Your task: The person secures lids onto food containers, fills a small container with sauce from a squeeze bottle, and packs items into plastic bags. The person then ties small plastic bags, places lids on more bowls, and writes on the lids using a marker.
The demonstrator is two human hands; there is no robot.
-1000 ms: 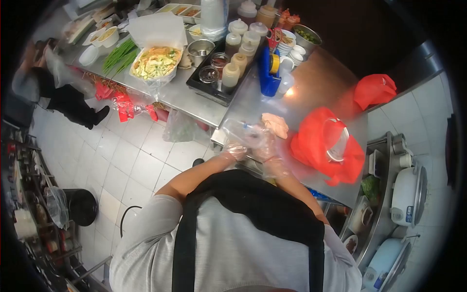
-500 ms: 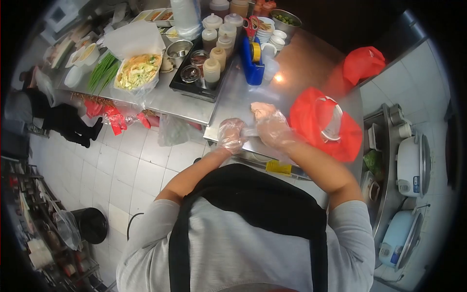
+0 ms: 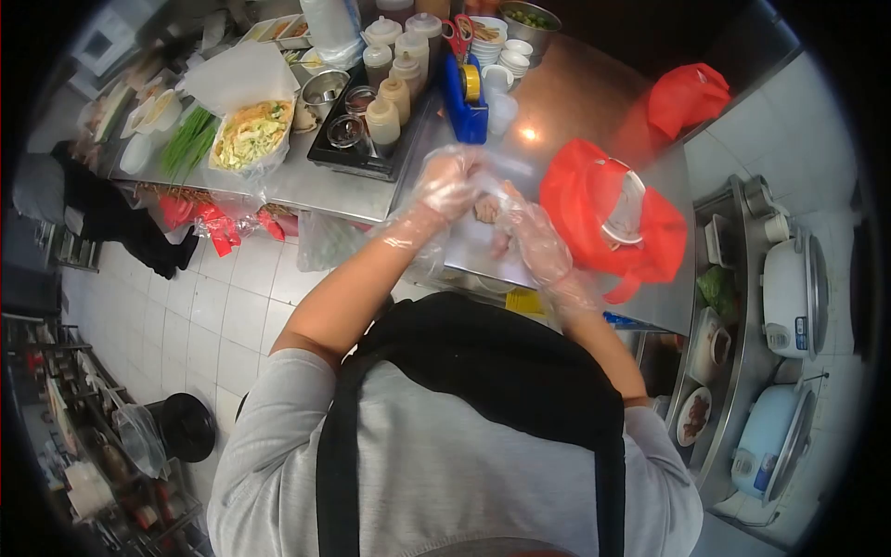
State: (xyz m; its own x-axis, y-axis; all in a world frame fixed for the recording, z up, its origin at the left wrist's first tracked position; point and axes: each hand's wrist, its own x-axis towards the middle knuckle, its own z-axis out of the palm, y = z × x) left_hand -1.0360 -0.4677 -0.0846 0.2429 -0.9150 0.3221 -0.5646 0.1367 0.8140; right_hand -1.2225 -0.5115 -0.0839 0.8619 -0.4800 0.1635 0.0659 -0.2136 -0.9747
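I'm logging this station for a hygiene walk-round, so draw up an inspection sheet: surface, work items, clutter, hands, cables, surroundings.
Surface: metal counter, reflecting light; cleanliness cannot be judged.
Work items: pale lump between the hands; exact nature unclear.
Clutter: black tray with squeeze bottles, blue tape dispenser, red bag right of the hands, open white box with shredded food.
Hands: left hand and right hand, gloved in clear plastic, near the lump; blur hides their grip.
Cables: nothing clearly seen.
Surroundings: tiled floor, black bin, another person at far left, two rice cookers at right.
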